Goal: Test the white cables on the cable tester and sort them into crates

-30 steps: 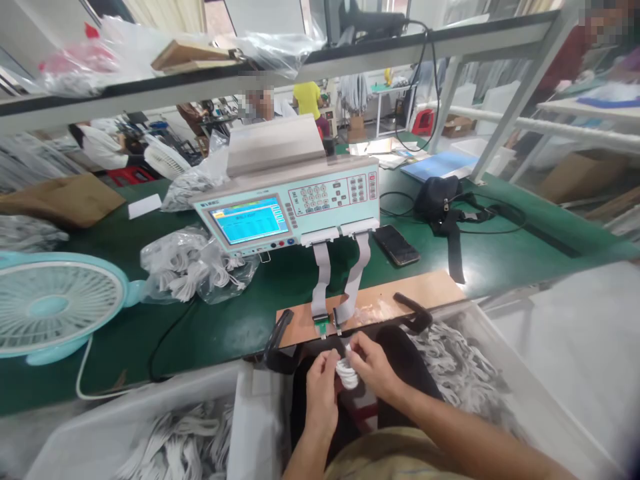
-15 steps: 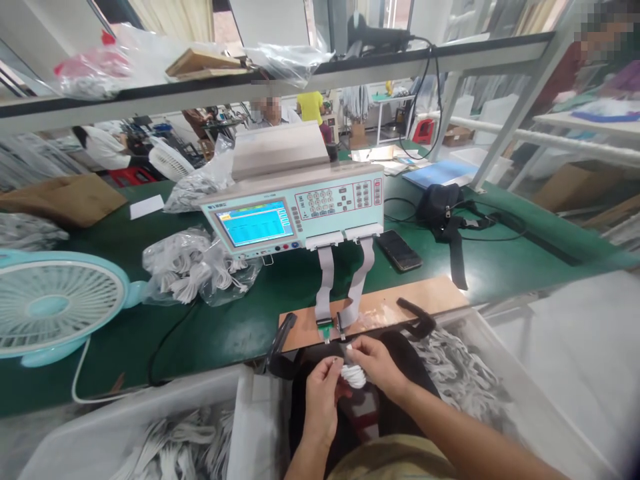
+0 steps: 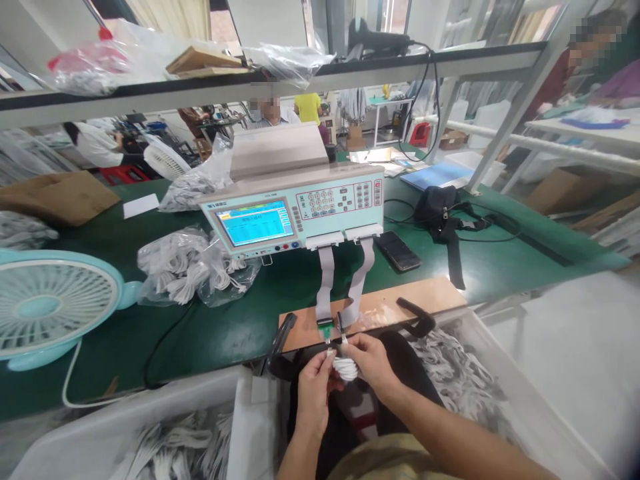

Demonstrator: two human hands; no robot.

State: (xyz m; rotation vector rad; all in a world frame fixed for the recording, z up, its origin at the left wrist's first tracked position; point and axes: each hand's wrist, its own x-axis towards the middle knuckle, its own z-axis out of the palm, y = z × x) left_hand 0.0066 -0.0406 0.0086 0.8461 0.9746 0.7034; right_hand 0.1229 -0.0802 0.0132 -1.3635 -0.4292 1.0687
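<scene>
A pale blue fan [image 3: 40, 307] stands at the far left of the desk [image 3: 235, 337]; a white bin [image 3: 243, 383] of cables sits below the desk's front edge; next comes the left hand [image 3: 313, 387], its fingers pinched on one plug end of the coiled white cable [image 3: 346, 370]; that plug points away from the body, its long axis roughly in line with the green board [image 3: 326, 331] just beyond, though I cannot tell whether they touch; the coil hangs between both hands; the right hand [image 3: 374, 360] pinches the other end, right at the second ribbon's connector [image 3: 343, 337], and is the nearer hand to it; a second bin [image 3: 530, 393] lies farther right.
</scene>
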